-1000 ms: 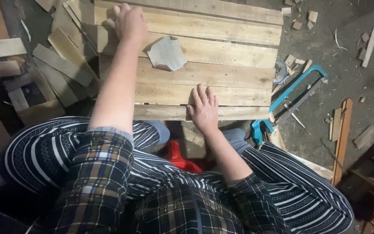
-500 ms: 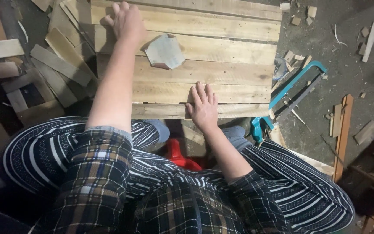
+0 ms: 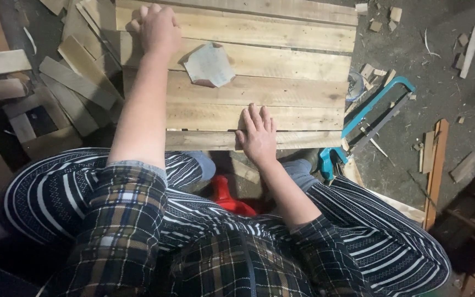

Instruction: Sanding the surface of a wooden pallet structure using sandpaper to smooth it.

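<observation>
From the head view we look down on a panel (image 3: 259,82) of pale wooden boards laid side by side, set in front of a seated person's knees. Our left hand (image 3: 158,27) reaches to the panel's far left corner; its fingers are curled down over the wood there, and we cannot tell whether they grip the edge or only press on it, since the knuckles hide the tips. Our right hand (image 3: 258,135) lies flat on the near boards, fingers (image 3: 251,118) spread and straight, holding nothing, the palm over the panel's near edge. Between the two hands, a little nearer the left one, a folded sheet of sandpaper (image 3: 209,65) rests on the boards, touched by neither hand.

To the right of the panel, on the dusty floor (image 3: 446,99), lies a hacksaw (image 3: 375,118) with a teal frame, its handle near the right knee. Loose slats (image 3: 78,77) lie piled to the left of the panel, and small offcuts (image 3: 377,71) are scattered beyond the saw. Something red (image 3: 226,195) shows between the knees, perhaps a tool or stool; too little shows to say.
</observation>
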